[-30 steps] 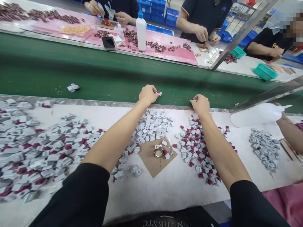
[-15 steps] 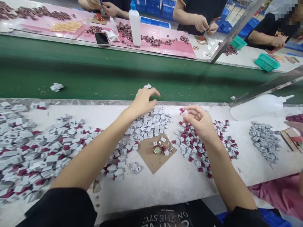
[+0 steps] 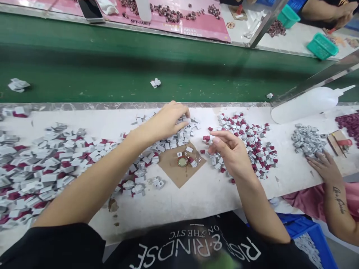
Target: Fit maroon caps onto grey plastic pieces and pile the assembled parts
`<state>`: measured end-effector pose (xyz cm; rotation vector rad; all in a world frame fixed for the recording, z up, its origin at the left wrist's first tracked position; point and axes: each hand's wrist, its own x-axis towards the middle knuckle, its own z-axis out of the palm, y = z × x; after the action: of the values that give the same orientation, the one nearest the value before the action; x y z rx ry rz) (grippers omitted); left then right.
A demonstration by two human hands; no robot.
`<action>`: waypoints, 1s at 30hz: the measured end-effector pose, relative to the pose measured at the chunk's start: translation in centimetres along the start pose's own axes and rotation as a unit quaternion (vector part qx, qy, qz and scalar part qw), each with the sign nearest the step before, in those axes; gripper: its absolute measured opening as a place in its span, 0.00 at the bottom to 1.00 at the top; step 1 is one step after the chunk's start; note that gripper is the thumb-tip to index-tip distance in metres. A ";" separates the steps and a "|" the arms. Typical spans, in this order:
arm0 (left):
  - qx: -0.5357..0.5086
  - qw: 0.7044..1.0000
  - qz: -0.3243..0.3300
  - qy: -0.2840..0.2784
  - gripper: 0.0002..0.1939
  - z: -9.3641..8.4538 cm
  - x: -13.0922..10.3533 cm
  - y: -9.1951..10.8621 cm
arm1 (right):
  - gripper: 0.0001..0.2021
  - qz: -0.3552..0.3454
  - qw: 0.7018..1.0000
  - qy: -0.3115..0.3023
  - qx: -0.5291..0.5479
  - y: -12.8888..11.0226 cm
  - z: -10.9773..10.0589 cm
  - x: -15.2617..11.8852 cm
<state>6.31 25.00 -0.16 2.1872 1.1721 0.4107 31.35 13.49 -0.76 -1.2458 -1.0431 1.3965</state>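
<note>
My left hand [image 3: 172, 118] is over a heap of small white plastic blocks [image 3: 175, 140], its thumb and fingertips curled round one of them, partly hidden. Between the thumb and fingers of my right hand [image 3: 231, 151] is a small white-and-maroon plastic piece [image 3: 208, 139]. That hand hovers at the left side of a pile of similar white-and-maroon pieces [image 3: 252, 149]. Between my hands lies a brown square board [image 3: 179, 179], bearing a round red-rimmed item with a pale centre [image 3: 182, 161] and a few loose blocks.
A large spread of white and maroon pieces [image 3: 50, 168] covers the left of the table. Beyond it runs a green belt [image 3: 112, 67] with a few blocks on it. To the right are a white squeeze bottle [image 3: 305, 104], grey pieces [image 3: 307, 140] and a co-worker's hand [image 3: 327, 166].
My left hand has come down from the belt's edge to the white blocks. My right hand keeps its piece. The view has tilted down, and a co-worker's hand has come in at right.
</note>
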 end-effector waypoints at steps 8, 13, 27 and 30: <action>-0.457 0.884 -0.098 0.014 0.13 2.3 -7.0 6.0 | 0.14 -0.030 0.999 0.006 0.042 0.5 1.6 -2.5; -0.476 0.865 -0.151 0.043 0.13 3.6 -8.5 6.8 | 0.04 -0.090 0.995 0.005 -0.041 0.1 2.9 -3.8; -0.406 0.868 -0.237 0.159 0.16 4.8 -12.0 5.8 | 0.12 -0.164 0.959 -0.039 -0.228 1.6 2.8 -5.0; -0.370 0.878 -0.250 0.174 0.15 4.5 -12.9 5.2 | 0.13 -0.179 0.946 -0.069 -0.262 2.0 2.8 -5.4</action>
<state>4.74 10.48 -0.01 1.1285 1.4077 0.8731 28.49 7.83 -1.45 -1.2493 -1.7219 0.9615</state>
